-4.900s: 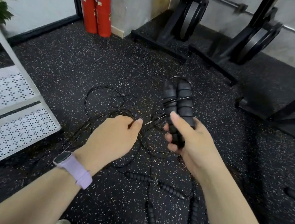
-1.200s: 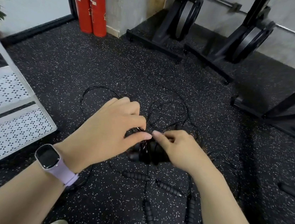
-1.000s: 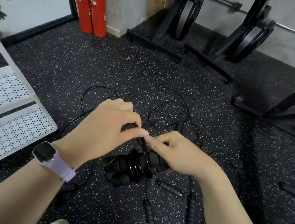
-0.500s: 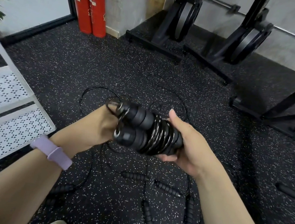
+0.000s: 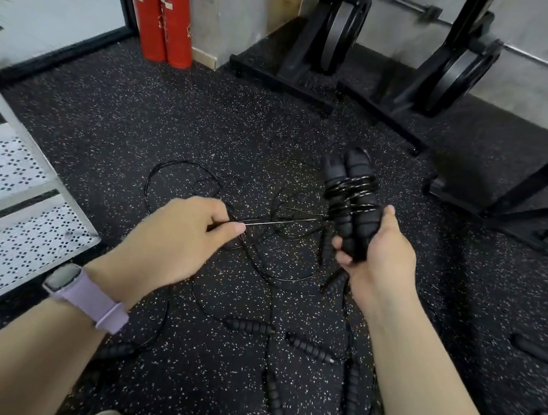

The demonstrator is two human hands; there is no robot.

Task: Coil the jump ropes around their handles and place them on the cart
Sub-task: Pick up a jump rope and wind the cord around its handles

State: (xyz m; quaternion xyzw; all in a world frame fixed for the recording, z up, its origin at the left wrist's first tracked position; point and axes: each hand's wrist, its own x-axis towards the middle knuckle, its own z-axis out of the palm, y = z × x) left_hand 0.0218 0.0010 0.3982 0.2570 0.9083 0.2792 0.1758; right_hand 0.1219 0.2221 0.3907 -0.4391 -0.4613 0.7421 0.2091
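My right hand [image 5: 377,251] is gripping a pair of black handles [image 5: 352,203] upright, fingers curled round their lower ends, with several turns of thin rope [image 5: 284,223] lying around the upper halves. My left hand [image 5: 175,236] is pinching that rope between thumb and forefinger at 9 o'clock of the handles, the strand running taut between the two hands. More loose jump ropes [image 5: 251,325] are lying tangled on the speckled floor [image 5: 139,115] below, their handles scattered toward 6 o'clock. The white cart [image 5: 13,237] is sitting at 9 o'clock, its shelf edge near my left wrist. Open floor is stretching toward 12 o'clock, up to the weight racks [image 5: 337,42] and the fire extinguishers [image 5: 162,11].
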